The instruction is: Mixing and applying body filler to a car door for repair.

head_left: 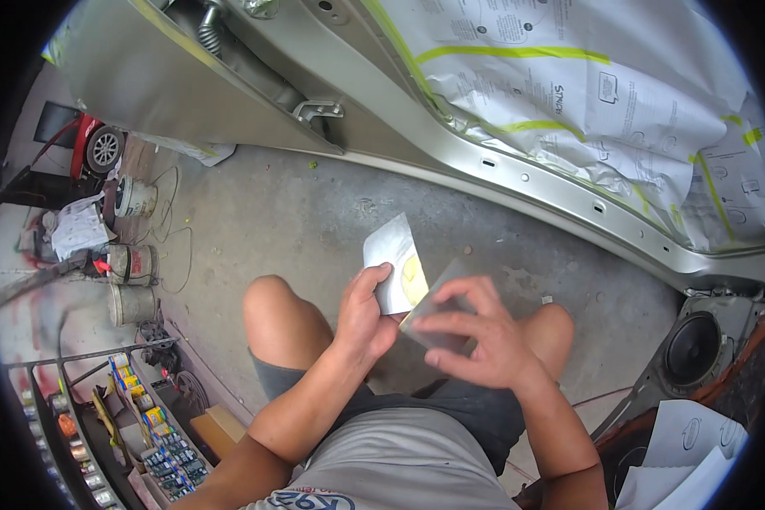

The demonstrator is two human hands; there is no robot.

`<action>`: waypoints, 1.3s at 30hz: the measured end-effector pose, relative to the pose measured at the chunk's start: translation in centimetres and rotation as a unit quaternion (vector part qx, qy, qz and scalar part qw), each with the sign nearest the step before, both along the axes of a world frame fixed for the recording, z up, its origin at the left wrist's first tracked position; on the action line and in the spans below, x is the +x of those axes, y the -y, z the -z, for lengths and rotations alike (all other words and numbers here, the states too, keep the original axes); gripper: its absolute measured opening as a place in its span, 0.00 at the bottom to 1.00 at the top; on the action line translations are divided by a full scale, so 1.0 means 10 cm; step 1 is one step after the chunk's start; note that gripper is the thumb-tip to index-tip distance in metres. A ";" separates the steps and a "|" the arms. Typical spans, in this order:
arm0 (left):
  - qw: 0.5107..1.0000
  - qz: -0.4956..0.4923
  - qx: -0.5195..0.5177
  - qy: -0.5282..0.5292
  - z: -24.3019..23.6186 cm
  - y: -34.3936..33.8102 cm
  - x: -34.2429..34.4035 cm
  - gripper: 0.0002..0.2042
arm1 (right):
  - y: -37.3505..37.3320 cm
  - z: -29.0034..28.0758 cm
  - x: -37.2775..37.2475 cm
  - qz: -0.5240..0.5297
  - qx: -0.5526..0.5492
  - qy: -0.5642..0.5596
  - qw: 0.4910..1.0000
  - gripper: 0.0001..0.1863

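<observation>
My left hand (367, 316) is closed on a flat, silvery-white plate (391, 255), thumb on top near its left edge. A smear of pale yellow paste (414, 280) lies on the plate's right side. My right hand (480, 336) grips a thin grey, see-through spreader (440, 319), slightly blurred, between thumb and fingers. The spreader's lower left edge carries a yellowish streak and is close to the plate's lower right corner; I cannot tell whether they touch. Both hands are above the floor, between my bent knees.
Ahead stands a silver-beige car body (518, 183) with an open door (221, 93). Masking paper (569, 93) with yellow-green tape covers its opening. On the left are buckets (133, 264), cables and a rack of cans (136, 382). A round speaker (694, 347) shows at right.
</observation>
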State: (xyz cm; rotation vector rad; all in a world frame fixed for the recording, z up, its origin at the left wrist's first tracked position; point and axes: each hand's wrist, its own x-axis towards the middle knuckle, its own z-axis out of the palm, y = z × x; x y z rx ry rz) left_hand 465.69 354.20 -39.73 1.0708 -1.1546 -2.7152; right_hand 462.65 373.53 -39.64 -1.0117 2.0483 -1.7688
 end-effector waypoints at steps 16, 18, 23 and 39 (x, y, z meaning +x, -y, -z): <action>0.774 0.483 -0.323 -0.252 0.75 -0.39 -0.82 0.13 | 0.77 1.69 -0.55 0.392 0.369 -0.056 0.841 0.21; 0.709 0.490 -0.391 -0.322 0.92 -0.63 -0.88 0.13 | 0.93 1.93 -0.67 0.470 0.380 -0.095 0.791 0.22; 0.792 0.575 -0.088 -0.187 1.10 -0.62 -0.83 0.13 | 1.17 2.10 -0.83 0.489 0.381 -0.123 0.775 0.22; 0.766 0.602 -0.051 -0.218 1.13 -0.49 -0.78 0.13 | 1.21 2.00 -0.85 0.499 0.393 -0.110 0.765 0.23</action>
